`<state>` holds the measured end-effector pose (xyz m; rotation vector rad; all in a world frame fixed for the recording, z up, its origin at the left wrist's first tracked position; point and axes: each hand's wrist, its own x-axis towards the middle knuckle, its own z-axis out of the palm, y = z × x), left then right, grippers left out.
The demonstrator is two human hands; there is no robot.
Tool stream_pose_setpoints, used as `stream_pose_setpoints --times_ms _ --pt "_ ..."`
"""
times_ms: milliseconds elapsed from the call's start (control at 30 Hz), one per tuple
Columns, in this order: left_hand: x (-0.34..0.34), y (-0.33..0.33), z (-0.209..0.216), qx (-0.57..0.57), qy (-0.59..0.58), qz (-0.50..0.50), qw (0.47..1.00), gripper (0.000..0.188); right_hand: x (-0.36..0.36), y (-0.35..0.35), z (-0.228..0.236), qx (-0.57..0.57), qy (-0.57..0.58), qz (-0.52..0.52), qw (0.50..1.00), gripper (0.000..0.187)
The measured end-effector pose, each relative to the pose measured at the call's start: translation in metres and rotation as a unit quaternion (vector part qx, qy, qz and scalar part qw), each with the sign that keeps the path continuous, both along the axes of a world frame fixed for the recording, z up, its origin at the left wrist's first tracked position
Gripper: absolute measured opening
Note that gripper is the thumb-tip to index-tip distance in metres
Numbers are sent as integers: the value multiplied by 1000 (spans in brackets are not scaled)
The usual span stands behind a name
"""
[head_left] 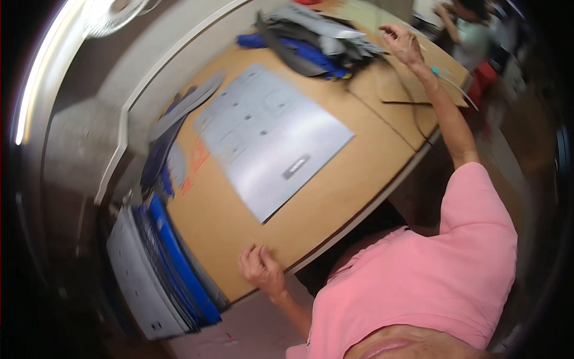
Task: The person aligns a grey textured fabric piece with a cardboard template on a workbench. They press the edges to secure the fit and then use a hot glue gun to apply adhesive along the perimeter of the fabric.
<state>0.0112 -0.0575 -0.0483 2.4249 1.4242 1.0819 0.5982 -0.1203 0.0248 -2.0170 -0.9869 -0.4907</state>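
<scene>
A flat grey sheet panel [263, 137], with faint outlines, small dark marks and a dark label near its near edge, lies on the brown tabletop [335, 197]. My left hand [262, 270] rests at the near edge of the table, fingers curled in, with nothing visible in them. Stretched far to the right, my right hand [403, 45] is above the table beside a heap of grey and blue cut pieces [317, 42]. Its fingers are bent together; whatever they may hold is too small to make out.
A stack of grey and blue sheets [161, 269] stands against the table's left end. More grey and dark strips [179, 119] lie along the far left edge. A dark cable [412, 105] runs over the right side near a brown board [418, 84]. Another person [469, 33] is behind.
</scene>
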Motion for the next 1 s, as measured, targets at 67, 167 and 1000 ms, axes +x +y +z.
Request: stream_pose_setpoints --times_ms 67,167,1000 --pt "-2 1 6 -39 -9 -8 999 9 -14 -50 -6 -33 65 -34 997 35" --pt "13 9 10 -88 -41 19 995 15 -8 -119 -13 -90 131 -85 984 36" --pt "73 14 8 -114 181 -210 954 57 6 -161 -30 234 633 21 738 32"
